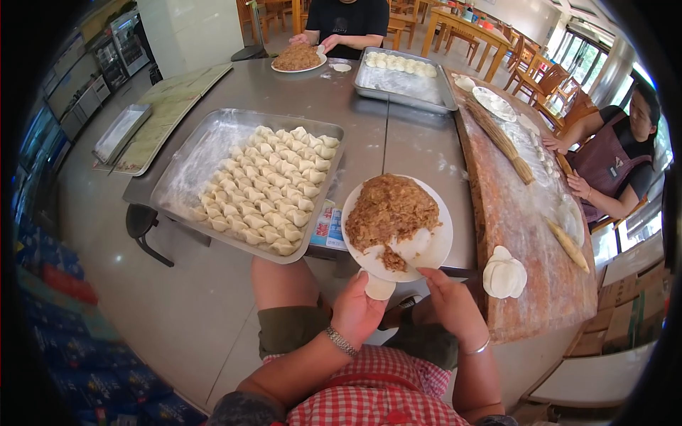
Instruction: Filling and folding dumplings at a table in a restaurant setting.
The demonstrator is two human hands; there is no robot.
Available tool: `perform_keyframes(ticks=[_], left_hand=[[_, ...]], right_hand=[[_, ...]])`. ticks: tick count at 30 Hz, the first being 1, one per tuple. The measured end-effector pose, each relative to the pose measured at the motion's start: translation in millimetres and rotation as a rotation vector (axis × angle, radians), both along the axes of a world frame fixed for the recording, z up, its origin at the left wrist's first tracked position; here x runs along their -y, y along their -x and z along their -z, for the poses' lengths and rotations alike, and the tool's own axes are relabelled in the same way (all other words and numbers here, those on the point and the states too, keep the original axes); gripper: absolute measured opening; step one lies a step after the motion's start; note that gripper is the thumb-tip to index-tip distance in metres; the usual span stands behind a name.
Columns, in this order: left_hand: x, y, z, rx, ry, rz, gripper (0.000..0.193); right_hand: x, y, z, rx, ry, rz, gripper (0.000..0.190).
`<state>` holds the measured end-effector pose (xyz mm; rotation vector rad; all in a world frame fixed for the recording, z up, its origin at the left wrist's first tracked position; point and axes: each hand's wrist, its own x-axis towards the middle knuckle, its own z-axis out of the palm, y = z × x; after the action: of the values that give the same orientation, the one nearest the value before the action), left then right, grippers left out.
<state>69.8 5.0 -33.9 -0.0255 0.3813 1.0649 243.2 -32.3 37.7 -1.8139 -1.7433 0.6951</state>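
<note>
My left hand (356,304) holds a round dough wrapper (380,288) on its fingers, just below the near rim of a white plate (439,250). A mound of minced filling (391,210) covers the far part of that plate. My right hand (453,301), at the plate's near right rim, pinches a thin, pale tool (412,261), probably a filling spatula. The tool's tip reaches a small clump of filling (393,259) set apart from the mound. Left of the plate, a metal tray (186,160) holds rows of folded dumplings (266,191).
On the wooden board (538,314) lie stacked wrappers (504,272), a rolling pin (566,245) and a straw brush (501,141). A person (613,160) works beside it. Across the metal table (319,96), another person (346,26) sits behind a filling plate (298,57). A second dumpling tray (405,88) stands nearby.
</note>
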Motion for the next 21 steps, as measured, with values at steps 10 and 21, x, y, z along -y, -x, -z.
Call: perform_keyframes(ticks=[10,21], left_hand=[[1.3,-1.5,-23.3,-0.082,0.101,-0.132,0.043],[-6.0,8.6,-17.2,-0.066,0.107,-0.107,0.043]], right_hand=[[24.9,36.3,6.4,-0.017,-0.053,-0.088,0.029],[8.2,21.3,-22.1,-0.177,0.062,-0.154,0.030]])
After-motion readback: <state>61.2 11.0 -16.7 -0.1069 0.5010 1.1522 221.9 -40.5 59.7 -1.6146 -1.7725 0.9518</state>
